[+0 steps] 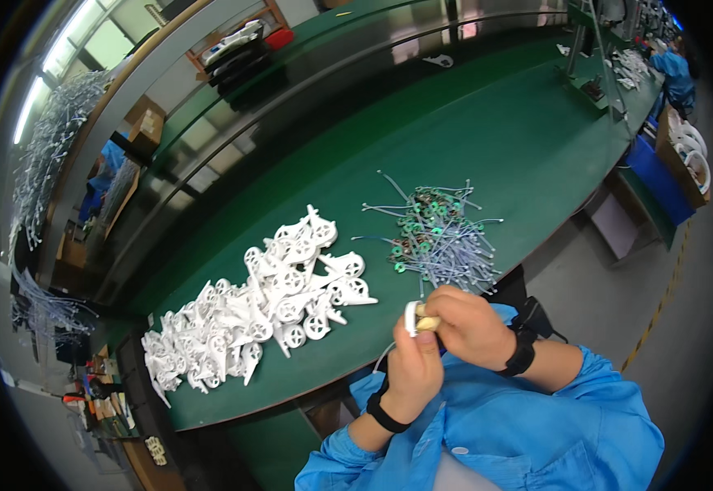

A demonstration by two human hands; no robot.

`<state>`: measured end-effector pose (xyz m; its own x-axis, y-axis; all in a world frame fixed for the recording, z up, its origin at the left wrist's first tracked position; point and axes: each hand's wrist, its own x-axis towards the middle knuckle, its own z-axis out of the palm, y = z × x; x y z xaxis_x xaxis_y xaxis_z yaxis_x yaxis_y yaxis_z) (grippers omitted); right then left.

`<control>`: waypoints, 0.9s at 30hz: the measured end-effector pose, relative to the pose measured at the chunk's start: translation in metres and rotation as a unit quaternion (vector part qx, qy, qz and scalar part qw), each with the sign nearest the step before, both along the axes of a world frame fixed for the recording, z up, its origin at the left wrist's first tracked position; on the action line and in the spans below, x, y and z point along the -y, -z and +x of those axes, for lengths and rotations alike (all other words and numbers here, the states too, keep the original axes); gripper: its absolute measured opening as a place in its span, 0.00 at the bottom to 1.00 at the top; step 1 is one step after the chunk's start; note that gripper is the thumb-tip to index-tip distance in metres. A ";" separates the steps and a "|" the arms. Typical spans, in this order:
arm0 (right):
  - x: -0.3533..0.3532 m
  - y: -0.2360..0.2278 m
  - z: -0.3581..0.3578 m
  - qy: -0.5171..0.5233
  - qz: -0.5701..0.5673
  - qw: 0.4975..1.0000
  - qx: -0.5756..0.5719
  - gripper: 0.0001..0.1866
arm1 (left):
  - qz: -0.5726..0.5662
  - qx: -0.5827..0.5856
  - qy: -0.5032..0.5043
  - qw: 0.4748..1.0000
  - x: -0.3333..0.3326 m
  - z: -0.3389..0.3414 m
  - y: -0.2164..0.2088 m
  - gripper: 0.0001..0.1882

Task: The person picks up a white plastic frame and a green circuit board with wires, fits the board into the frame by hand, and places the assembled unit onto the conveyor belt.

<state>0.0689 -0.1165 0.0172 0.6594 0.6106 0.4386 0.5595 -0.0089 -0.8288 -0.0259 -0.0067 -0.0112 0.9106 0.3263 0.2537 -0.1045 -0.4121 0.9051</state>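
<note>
My left hand (419, 372) is closed on a small white plastic part (410, 317), held upright above the bench's front edge. My right hand (473, 326) meets it there, its fingers bent and pressed together at the part's right side. Pale yellow covers, like finger cots (428, 323), show on fingertips between the hands. A thin light wire (384, 357) curves down beside my left hand. Just beyond lies a heap of grey wires with small green ring-shaped pieces (438, 233). To the left spreads a large pile of white plastic parts with spoked round ends (279, 295).
The green workbench (504, 164) curves away to the far right, with a metal stand (586, 74) on it. A lone white part (438, 60) lies near the back. Wire bundles (54, 147) hang at left. Another person in blue (674, 78) works far right, beyond boxes (684, 155).
</note>
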 end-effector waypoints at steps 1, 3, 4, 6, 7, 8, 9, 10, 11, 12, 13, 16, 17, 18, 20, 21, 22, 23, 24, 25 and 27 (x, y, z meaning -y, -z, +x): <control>-0.003 0.001 -0.001 0.001 0.005 1.000 0.013 0.13 | -0.038 0.002 -0.002 0.999 -0.001 0.001 0.003 0.23; -0.005 0.000 -0.002 0.004 0.001 1.000 0.031 0.12 | -0.081 0.026 -0.016 0.996 0.004 0.004 0.004 0.21; -0.005 -0.002 -0.002 0.017 -0.011 0.998 0.065 0.12 | -0.158 0.018 -0.013 0.987 0.005 0.005 0.004 0.21; -0.002 -0.002 -0.001 0.025 -0.029 0.993 0.109 0.12 | -0.251 0.007 0.008 0.968 0.006 0.008 0.000 0.22; 0.000 -0.003 0.000 0.023 -0.030 0.993 0.108 0.12 | -0.252 0.006 0.005 0.968 0.003 0.009 -0.006 0.22; 0.002 -0.006 0.001 0.025 -0.026 0.997 0.066 0.12 | -0.332 -0.029 0.029 0.942 0.000 0.009 -0.014 0.24; 0.003 -0.008 0.003 0.027 -0.021 0.999 0.025 0.13 | -0.408 -0.063 0.053 0.909 -0.004 0.012 -0.021 0.26; 0.006 -0.007 0.005 0.026 -0.017 0.999 0.021 0.13 | -0.426 -0.073 0.053 0.900 -0.006 0.015 -0.025 0.29; 0.009 -0.010 0.006 0.023 -0.016 0.999 0.019 0.13 | -0.426 -0.073 0.050 0.901 -0.009 0.015 -0.026 0.29; 0.012 -0.015 0.005 0.028 -0.020 0.999 0.006 0.15 | -0.463 -0.078 0.065 0.881 -0.011 0.014 -0.027 0.29; 0.015 -0.018 0.005 0.034 -0.025 0.999 -0.007 0.16 | -0.499 -0.082 0.081 0.859 -0.013 0.013 -0.027 0.29; 0.013 -0.015 0.010 0.011 -0.021 0.999 0.035 0.16 | -0.502 -0.085 0.086 0.857 -0.013 0.012 -0.029 0.30; 0.013 -0.015 0.011 -0.001 -0.022 0.998 0.060 0.15 | -0.502 -0.084 0.087 0.856 -0.013 0.011 -0.029 0.31; 0.012 -0.016 0.012 -0.001 -0.022 0.998 0.060 0.15 | -0.502 -0.083 0.086 0.856 -0.013 0.010 -0.028 0.31; 0.009 -0.021 0.011 -0.020 -0.041 0.995 0.090 0.15 | -0.473 -0.065 0.075 0.876 -0.011 0.009 -0.026 0.30; 0.007 -0.022 0.010 -0.022 -0.040 0.995 0.090 0.15 | -0.472 -0.064 0.073 0.876 -0.011 0.009 -0.025 0.30; 0.005 -0.024 0.009 -0.009 -0.050 0.994 0.095 0.15 | -0.451 -0.054 0.063 0.889 -0.009 0.009 -0.023 0.31; 0.002 -0.025 0.007 0.003 -0.059 0.993 0.100 0.15 | -0.430 -0.043 0.052 0.900 -0.008 0.009 -0.022 0.31; 0.001 -0.024 0.007 -0.001 -0.058 0.993 0.101 0.15 | -0.407 -0.027 0.052 0.912 -0.006 0.008 -0.018 0.31; 0.000 -0.021 0.004 0.019 -0.070 0.991 0.110 0.14 | -0.390 -0.019 0.038 0.920 -0.004 0.008 -0.014 0.30; -0.003 -0.016 0.001 0.033 -0.081 0.989 0.118 0.14 | -0.319 0.007 0.036 0.947 -0.002 0.007 -0.008 0.29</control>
<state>0.0699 -0.1136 0.0332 0.5904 0.6445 0.4859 0.7316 -0.1731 -0.6593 -0.0190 -0.0051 -0.0030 0.9347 0.3535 0.0378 -0.1248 0.2266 0.9659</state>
